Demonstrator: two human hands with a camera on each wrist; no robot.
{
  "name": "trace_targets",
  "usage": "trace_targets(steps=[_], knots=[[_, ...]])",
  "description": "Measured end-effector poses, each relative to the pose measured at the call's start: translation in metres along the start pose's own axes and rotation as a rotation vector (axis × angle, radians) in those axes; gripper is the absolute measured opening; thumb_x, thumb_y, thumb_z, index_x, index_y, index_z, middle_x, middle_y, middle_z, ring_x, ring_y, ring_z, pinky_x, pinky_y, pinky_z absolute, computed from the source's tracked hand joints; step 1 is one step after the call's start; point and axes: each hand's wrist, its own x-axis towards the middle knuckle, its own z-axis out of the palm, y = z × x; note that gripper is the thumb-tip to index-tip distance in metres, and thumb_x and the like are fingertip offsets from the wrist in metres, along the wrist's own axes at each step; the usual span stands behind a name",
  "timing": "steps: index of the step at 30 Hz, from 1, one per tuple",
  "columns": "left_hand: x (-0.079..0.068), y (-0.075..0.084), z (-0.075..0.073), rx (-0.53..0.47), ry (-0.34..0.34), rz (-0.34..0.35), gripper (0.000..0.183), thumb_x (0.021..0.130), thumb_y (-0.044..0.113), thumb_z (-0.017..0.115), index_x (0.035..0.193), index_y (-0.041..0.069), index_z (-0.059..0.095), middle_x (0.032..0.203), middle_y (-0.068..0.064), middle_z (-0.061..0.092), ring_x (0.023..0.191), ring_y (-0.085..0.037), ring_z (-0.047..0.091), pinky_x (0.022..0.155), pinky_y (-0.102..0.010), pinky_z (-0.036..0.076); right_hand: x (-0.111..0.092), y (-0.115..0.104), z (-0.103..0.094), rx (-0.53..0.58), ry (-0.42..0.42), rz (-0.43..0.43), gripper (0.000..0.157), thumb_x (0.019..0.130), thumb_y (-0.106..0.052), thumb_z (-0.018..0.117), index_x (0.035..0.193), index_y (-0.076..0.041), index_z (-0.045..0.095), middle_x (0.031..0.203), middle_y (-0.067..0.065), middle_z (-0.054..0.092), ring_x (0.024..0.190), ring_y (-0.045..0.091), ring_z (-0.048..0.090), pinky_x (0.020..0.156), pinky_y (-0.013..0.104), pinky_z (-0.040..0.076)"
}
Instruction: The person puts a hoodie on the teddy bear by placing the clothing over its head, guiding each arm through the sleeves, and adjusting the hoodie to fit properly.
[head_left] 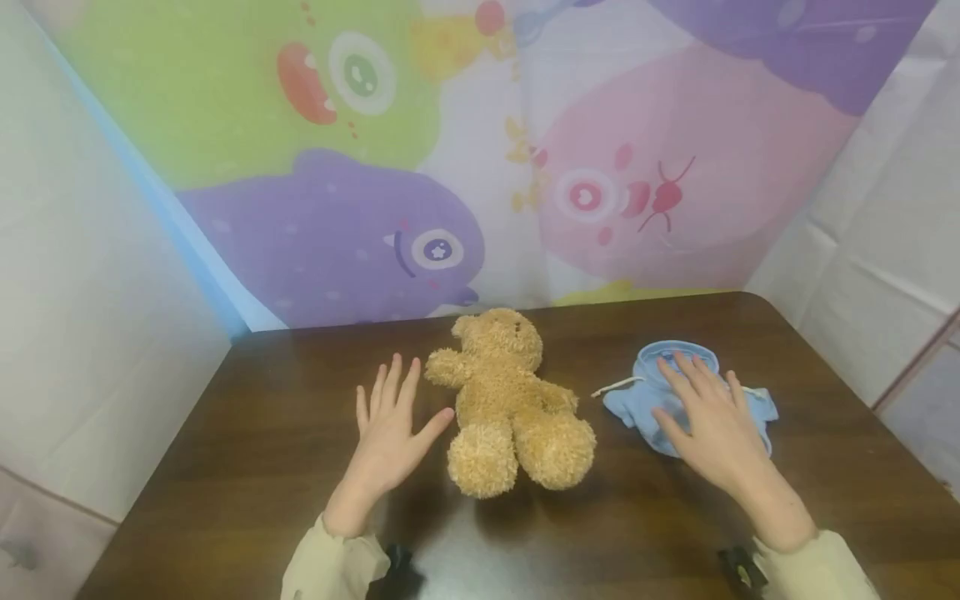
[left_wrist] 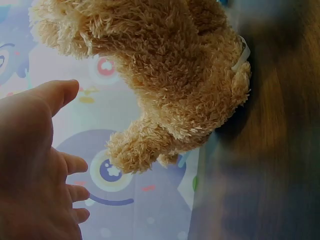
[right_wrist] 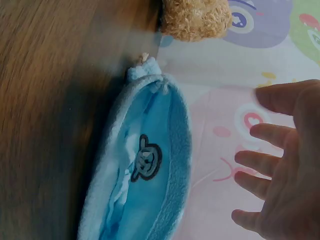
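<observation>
A curly-furred tan teddy bear (head_left: 495, 392) lies on its back on the dark wooden table, head toward the wall. My left hand (head_left: 386, 442) hovers with spread fingers just left of the bear, holding nothing; the left wrist view shows a gap between that hand (left_wrist: 35, 165) and the fur. Farther right lies a small light blue doll hoodie (head_left: 648, 417) with white cords. Above it my right hand (head_left: 708, 425) hangs with fingers extended and apart from the cloth. In the right wrist view the hoodie's opening (right_wrist: 150, 150) gapes, and a dark-outlined patch shows inside.
The wooden table (head_left: 285, 400) ends at a cartoon-printed cloth (head_left: 337, 242) hung behind it. White panels (head_left: 90, 250) stand at both sides. A small white tag (left_wrist: 242, 54) sticks out of the bear's fur.
</observation>
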Motion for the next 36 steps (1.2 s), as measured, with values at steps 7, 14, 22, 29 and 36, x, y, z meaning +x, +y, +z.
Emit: trace_targets(steps=[7, 14, 22, 29, 36], knots=[[0.003, 0.004, -0.001, -0.101, 0.015, 0.009, 0.078, 0.088, 0.050, 0.048, 0.146, 0.010, 0.013, 0.151, -0.012, 0.015, 0.138, -0.032, 0.008, 0.107, -0.054, -0.007, 0.003, 0.015, 0.003, 0.022, 0.004, -0.019, 0.053, 0.073, -0.006, 0.060, 0.126, -0.003, 0.050, 0.120, 0.021, 0.054, 0.111, 0.041, 0.048, 0.087, 0.061, 0.033], [0.008, 0.008, -0.005, -0.224, 0.060, 0.041, 0.069, 0.090, 0.043, 0.049, 0.143, 0.008, 0.022, 0.141, -0.013, 0.036, 0.129, -0.031, 0.033, 0.104, -0.051, 0.025, 0.007, 0.028, 0.013, 0.054, -0.039, -0.027, 0.039, 0.067, 0.002, 0.063, 0.106, -0.006, 0.065, 0.104, 0.016, 0.063, 0.094, 0.035, 0.058, 0.071, 0.048, 0.046], [0.014, 0.015, -0.008, -0.193, 0.072, 0.065, 0.046, 0.091, 0.034, 0.052, 0.128, 0.007, 0.048, 0.126, -0.008, 0.052, 0.119, -0.024, 0.046, 0.098, -0.043, 0.036, 0.018, 0.029, 0.019, 0.087, -0.035, 0.037, 0.021, 0.072, 0.003, 0.060, 0.087, -0.008, 0.069, 0.089, 0.014, 0.065, 0.073, 0.028, 0.058, 0.058, 0.042, 0.044], [0.024, 0.020, -0.005, -0.230, 0.052, 0.079, 0.045, 0.089, 0.026, 0.056, 0.129, 0.007, 0.044, 0.114, -0.010, 0.060, 0.106, -0.027, 0.056, 0.089, -0.044, 0.043, 0.036, 0.018, 0.019, 0.169, 0.045, 0.176, 0.019, 0.081, -0.010, 0.057, 0.098, -0.010, 0.066, 0.097, 0.014, 0.065, 0.065, 0.024, 0.054, 0.049, 0.036, 0.038], [0.037, 0.034, -0.010, -0.196, -0.019, 0.131, 0.048, 0.088, 0.022, 0.056, 0.132, 0.011, 0.040, 0.105, -0.005, 0.062, 0.095, -0.018, 0.060, 0.081, -0.038, 0.048, 0.058, 0.001, 0.015, 0.246, 0.195, 0.219, 0.015, 0.082, -0.013, 0.058, 0.096, -0.009, 0.064, 0.088, 0.013, 0.065, 0.076, 0.028, 0.060, 0.061, 0.043, 0.042]])
